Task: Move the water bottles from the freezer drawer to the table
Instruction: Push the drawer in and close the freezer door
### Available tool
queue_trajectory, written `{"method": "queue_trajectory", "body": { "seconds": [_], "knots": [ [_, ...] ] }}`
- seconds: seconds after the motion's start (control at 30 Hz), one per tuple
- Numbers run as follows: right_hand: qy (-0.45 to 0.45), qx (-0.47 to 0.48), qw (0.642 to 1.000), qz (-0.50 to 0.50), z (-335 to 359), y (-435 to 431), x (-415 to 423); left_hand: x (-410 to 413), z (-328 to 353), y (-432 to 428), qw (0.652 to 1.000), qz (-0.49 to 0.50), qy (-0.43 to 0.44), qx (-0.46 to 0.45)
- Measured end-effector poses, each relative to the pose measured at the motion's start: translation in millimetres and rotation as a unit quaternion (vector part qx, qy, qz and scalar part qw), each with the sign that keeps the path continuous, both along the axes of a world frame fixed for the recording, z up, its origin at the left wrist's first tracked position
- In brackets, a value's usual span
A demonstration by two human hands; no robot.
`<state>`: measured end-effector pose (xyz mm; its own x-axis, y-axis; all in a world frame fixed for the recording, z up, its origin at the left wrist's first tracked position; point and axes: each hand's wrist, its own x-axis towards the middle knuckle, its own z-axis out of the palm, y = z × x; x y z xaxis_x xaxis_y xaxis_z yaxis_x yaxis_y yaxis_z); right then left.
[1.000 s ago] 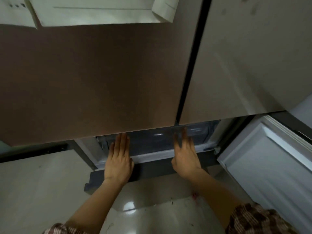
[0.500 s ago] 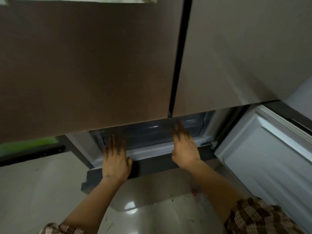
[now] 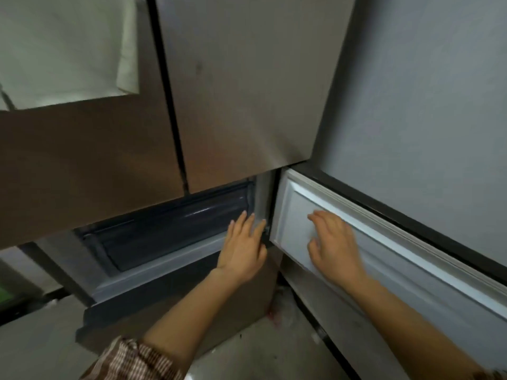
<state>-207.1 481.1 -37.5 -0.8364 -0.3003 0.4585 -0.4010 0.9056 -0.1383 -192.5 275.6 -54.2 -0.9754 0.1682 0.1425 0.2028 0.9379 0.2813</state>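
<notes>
The freezer drawer (image 3: 170, 234) sits pushed into the bottom of the fridge, its dark translucent front showing under the brown upper doors. No water bottles are visible. My left hand (image 3: 244, 248) lies flat with fingers spread at the drawer's right end, against the white frame. My right hand (image 3: 333, 246) rests open on the white inner face of the open lower freezer door (image 3: 384, 259), which swings out to the right. Neither hand holds anything.
Two brown upper fridge doors (image 3: 233, 91) fill the upper view, with a white cloth or paper (image 3: 63, 50) hanging at top left. A grey wall (image 3: 425, 119) rises on the right. Glossy tiled floor (image 3: 260, 352) lies below, and a dark base panel (image 3: 131, 316) juts out under the drawer.
Both hands left the drawer's front edge and moved right. The right hand now lies on the open door's inner face, the left at the drawer's right end. The view swung right.
</notes>
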Motion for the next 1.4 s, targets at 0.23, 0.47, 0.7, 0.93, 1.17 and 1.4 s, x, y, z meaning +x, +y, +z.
{"method": "queue_trajectory", "body": {
  "seconds": [0.23,0.47,0.7,0.93,1.17,1.4],
  "knots": [
    [-0.029,0.065,0.981,-0.178,55.0,134.0,34.6,6.6,36.7,130.3,0.994,-0.11,0.023,0.009],
    [-0.269,0.027,0.961,-0.063,84.4,205.3,53.1,10.1,52.4,216.7,0.997,-0.074,0.009,0.023],
    [-0.397,-0.011,0.914,0.085,92.3,212.2,76.6,43.5,63.8,206.3,0.992,0.021,-0.032,0.124],
    [-0.388,-0.017,0.902,0.189,84.6,165.9,93.0,104.7,81.9,173.2,0.951,0.085,-0.114,0.273],
    [-0.311,0.017,0.91,0.275,72.6,95.8,98.7,182.8,87.0,113.2,0.901,0.129,-0.182,0.372],
    [-0.261,0.067,0.907,0.325,66.5,12.7,105.7,245.0,114.3,55.1,0.925,0.192,-0.22,0.245]
  ]
}}
